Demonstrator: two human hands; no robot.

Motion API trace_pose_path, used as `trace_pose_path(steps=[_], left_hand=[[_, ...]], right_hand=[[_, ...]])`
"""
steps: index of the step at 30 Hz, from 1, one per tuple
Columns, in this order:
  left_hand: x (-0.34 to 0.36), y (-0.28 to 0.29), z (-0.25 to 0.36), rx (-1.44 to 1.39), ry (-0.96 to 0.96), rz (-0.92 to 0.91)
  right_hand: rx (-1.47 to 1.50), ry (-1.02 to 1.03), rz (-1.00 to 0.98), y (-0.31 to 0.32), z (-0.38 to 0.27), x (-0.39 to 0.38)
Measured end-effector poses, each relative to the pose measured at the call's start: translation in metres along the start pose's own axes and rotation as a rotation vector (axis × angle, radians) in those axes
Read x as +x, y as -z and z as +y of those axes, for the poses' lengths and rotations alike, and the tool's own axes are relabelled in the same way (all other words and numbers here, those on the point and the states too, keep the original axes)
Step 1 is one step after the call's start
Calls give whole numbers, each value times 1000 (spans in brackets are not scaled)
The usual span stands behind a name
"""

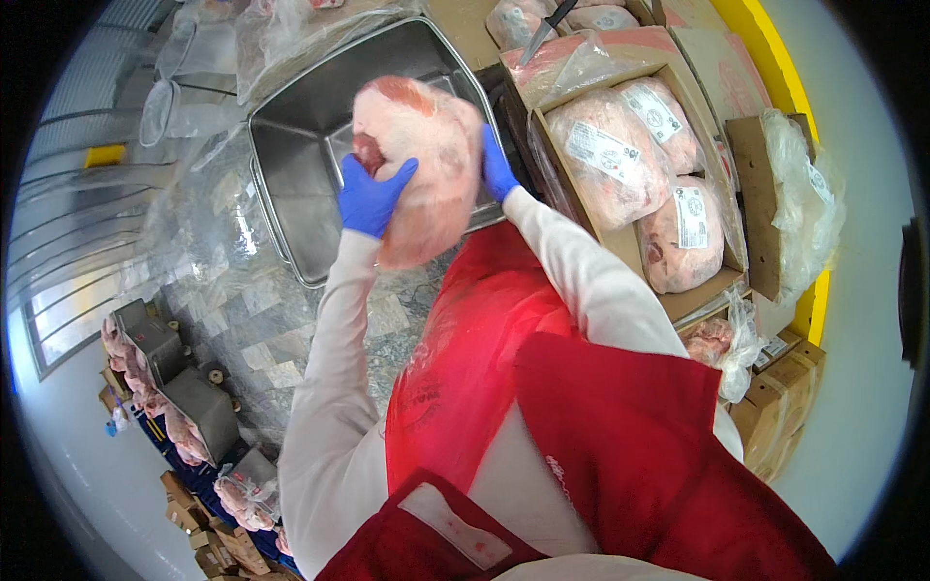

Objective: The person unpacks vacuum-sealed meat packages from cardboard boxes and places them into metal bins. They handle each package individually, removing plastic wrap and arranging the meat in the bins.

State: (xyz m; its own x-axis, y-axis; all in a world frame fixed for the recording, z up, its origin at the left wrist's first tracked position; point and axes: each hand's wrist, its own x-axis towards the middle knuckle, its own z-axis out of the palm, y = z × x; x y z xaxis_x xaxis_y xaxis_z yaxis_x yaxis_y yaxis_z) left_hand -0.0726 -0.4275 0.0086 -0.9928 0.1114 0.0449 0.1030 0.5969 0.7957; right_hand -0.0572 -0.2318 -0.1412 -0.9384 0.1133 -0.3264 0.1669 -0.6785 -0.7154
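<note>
Between my two blue-gloved hands is a large cut of raw meat (431, 184), pale and fatty with a dark red patch on its left side. My left hand (374, 197) grips its left edge, thumb spread across the fat. Against the right edge presses my right hand (497, 165), its fingers partly hidden behind the meat. The meat hangs over the near right part of a deep rectangular steel tub (291, 145), whose inner floor shows bare metal. A slight blur runs along the meat's lower end.
Right of the tub, an open cardboard box (620, 237) holds several bagged, labelled meat cuts (605, 150). A knife (545, 34) lies at the far box. Clear plastic sheeting (199, 184) hangs left. More meat lies along a counter (145, 373) at lower left, beyond the tiled floor (242, 329).
</note>
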Motion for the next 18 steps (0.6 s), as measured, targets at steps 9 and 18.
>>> trace_pose_path(steps=[9,18], left_hand=[[-85,-166,-218,358,104,-1002],[-109,-218,-267,22,-28,-1172]], right_hand=[[-1290,318,-307,-8,-1,-21],[-1099,222,297,121,-58,-213]])
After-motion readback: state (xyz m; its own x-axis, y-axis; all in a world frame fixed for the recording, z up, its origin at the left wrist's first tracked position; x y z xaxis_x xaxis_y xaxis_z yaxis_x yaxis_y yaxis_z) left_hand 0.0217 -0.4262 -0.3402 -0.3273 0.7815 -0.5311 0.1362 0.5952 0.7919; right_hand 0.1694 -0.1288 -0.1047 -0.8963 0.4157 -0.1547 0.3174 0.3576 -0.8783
